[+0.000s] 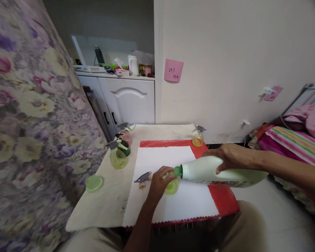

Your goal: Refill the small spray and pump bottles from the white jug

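With my right hand (229,157) wrapped round it, a large pale green detergent bottle (202,169) lies tipped on its side in the air. Its green spout (178,171) points left, right at the mouth of a small yellow-green spray bottle (172,187). Fingers of my left hand (161,180) close round the neck of that spray bottle, which stands without its top on the white sheet (185,206). A grey trigger spray head (144,179) lies left of my left hand. Whether liquid is flowing cannot be made out.
Several other spray bottles stand on the table: a yellow-green one (118,159), dark and pink ones behind it, and a clear one (197,139) at the back right. A light green cap (94,183) lies at left. A floral curtain (36,115) hangs beside the table.
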The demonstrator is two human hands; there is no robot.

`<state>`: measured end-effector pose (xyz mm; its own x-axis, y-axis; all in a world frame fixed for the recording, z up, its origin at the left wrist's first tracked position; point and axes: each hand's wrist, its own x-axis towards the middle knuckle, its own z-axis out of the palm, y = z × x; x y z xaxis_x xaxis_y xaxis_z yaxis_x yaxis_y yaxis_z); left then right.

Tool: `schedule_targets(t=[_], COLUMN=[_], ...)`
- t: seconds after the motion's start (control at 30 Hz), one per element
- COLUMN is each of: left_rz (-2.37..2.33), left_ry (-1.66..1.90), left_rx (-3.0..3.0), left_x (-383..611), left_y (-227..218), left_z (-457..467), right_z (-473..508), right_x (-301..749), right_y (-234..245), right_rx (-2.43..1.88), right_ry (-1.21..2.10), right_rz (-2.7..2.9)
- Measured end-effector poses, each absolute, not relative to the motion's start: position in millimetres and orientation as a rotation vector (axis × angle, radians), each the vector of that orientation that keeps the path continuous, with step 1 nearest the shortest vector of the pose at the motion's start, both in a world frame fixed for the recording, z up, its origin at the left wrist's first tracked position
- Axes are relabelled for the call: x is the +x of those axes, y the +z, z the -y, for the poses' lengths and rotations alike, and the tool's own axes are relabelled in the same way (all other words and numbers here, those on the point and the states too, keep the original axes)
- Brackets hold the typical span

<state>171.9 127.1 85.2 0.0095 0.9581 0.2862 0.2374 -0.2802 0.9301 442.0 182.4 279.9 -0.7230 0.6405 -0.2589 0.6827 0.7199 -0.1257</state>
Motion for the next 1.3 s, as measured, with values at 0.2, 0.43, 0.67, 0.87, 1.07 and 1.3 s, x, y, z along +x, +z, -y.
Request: schedule_targets(t=[0.2, 0.43, 0.67, 0.87, 1.07, 1.3], left_rz=[-1.263, -1.264, -1.27, -1.267, -1.275, -1.276], left_ry=[1.325, 1.313, 1.315, 1.315, 1.31, 1.308], left_rx=[1.579, 1.591, 1.588, 1.594, 1.595, 1.602], left_x=[171.7, 171.8, 172.3, 172.1, 171.5, 171.1], left_y=[85.4, 85.9, 84.2, 83.7, 84.2, 85.2], left_z=[-127.5, -127.1, -128.2, -128.3, -128.4, -128.2], right_z=[-181.1, -182.6, -180.7, -181.4, -182.7, -181.8], right_x=[441.9, 443.2, 439.9, 440.6, 441.8, 440.7], right_y=[280.7, 278.6, 281.8, 281.6, 279.9, 280.9], right_rx=[1.067, 1.041, 1.069, 1.061, 1.07, 1.075], right_ry=[-0.31, -0.317, -0.315, -0.317, -0.33, -0.383], right_rz=[-2.726, -2.748, -2.719, -2.732, -2.732, -2.723])
